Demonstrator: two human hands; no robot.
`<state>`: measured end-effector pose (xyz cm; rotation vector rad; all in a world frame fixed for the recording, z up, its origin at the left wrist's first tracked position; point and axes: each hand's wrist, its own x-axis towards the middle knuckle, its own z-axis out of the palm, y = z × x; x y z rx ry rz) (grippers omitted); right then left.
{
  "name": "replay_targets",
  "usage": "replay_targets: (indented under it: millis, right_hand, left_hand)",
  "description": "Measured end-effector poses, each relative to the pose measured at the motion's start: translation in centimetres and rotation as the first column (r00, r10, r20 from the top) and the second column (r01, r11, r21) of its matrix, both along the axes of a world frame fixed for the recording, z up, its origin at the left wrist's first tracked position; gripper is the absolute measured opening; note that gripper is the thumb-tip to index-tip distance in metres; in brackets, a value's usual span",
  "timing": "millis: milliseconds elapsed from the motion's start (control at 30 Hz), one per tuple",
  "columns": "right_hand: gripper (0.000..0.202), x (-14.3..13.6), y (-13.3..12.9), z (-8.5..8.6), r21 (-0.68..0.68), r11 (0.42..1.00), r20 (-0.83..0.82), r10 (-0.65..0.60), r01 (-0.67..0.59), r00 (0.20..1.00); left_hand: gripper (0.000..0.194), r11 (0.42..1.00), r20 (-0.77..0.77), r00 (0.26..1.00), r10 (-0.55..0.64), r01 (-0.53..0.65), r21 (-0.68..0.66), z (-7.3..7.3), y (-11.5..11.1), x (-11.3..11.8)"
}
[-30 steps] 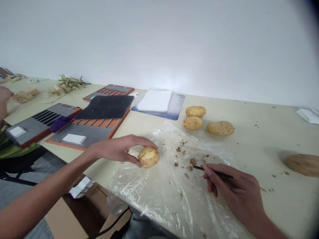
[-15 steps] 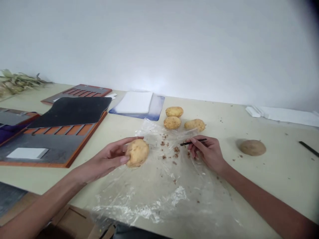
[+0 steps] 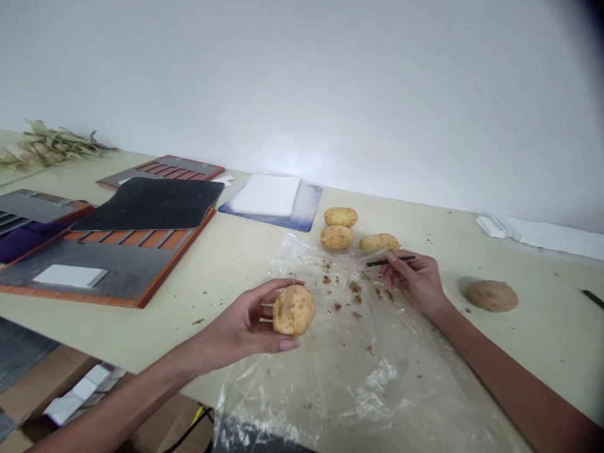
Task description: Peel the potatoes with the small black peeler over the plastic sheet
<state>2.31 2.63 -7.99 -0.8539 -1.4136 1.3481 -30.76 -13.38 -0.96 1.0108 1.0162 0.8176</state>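
A yellow potato (image 3: 294, 310) with brownish patches is gripped between the thumb and fingers of my left hand (image 3: 245, 321), above the near left part of a clear plastic sheet (image 3: 330, 384). My right hand (image 3: 415, 280) pinches a thin black stick (image 3: 391, 261) over the sheet's right side. Brown crumbs (image 3: 355, 287) lie scattered on the plastic between the hands. Behind them rest three yellow potatoes, one at the back (image 3: 340, 217), one just in front of it (image 3: 336, 238) and one to the right (image 3: 379, 242). A browner potato (image 3: 491, 296) lies right of my right hand.
Orange-framed boards (image 3: 117, 267) with a black mat (image 3: 151, 204) on top stand at left. A white slab (image 3: 267, 194) lies on a blue-edged board (image 3: 309, 217). Dried plants (image 3: 56, 146) are at the far left, white strips (image 3: 552, 236) at right, cardboard boxes (image 3: 51, 380) below the table edge.
The view has shifted, so the table items appear displaced, mostly rightward. My left hand has turned the potato, showing a different side. My right hand still holds the black stick.
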Motion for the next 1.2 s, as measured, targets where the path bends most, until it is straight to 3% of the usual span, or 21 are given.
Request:
replay_targets:
  millis: [300,433,533,667,767,967,1200]
  right_hand:
    - [0.018,1.5,-1.2,0.4,-0.039,0.997,-0.007,-0.072,0.071,0.997]
    - [0.018,1.8,-1.5,1.1,-0.027,0.988,-0.042,-0.15,0.149,0.988]
    - [0.023,0.8,-2.8,3.0,-0.004,0.983,-0.081,-0.185,0.186,0.979]
    - [0.02,-1.8,-6.9,5.8,0.0,0.995,-0.065,-0.098,0.099,0.993]
    - [0.018,-3.9,-10.0,6.7,-0.032,0.999,-0.054,0.036,-0.038,0.998]
    - [0.015,-5.8,-12.3,5.4,-0.006,0.994,-0.087,0.112,-0.113,0.99]
    - [0.019,-5.1,-12.4,4.0,0.055,0.992,-0.048,0.113,-0.11,0.992]
  left_hand:
    - [0.095,0.999,-0.058,0.998,-0.037,0.036,-0.018,-1.9,0.4,2.4]
    - [0.089,0.997,-0.186,0.982,0.003,0.011,0.078,-2.5,1.5,3.2]
    - [0.081,0.979,-0.313,0.944,0.1,-0.038,0.199,-2.9,2.0,3.2]
    - [0.073,0.933,-0.471,0.857,0.207,-0.029,0.359,-2.8,1.9,2.7]
    - [0.072,0.895,-0.55,0.796,0.252,0.024,0.445,-2.7,1.7,2.5]
    - [0.075,0.828,-0.63,0.734,0.253,0.173,0.534,-2.6,1.7,2.8]
    - [0.075,0.813,-0.631,0.757,0.168,0.255,0.523,-2.6,2.0,2.2]
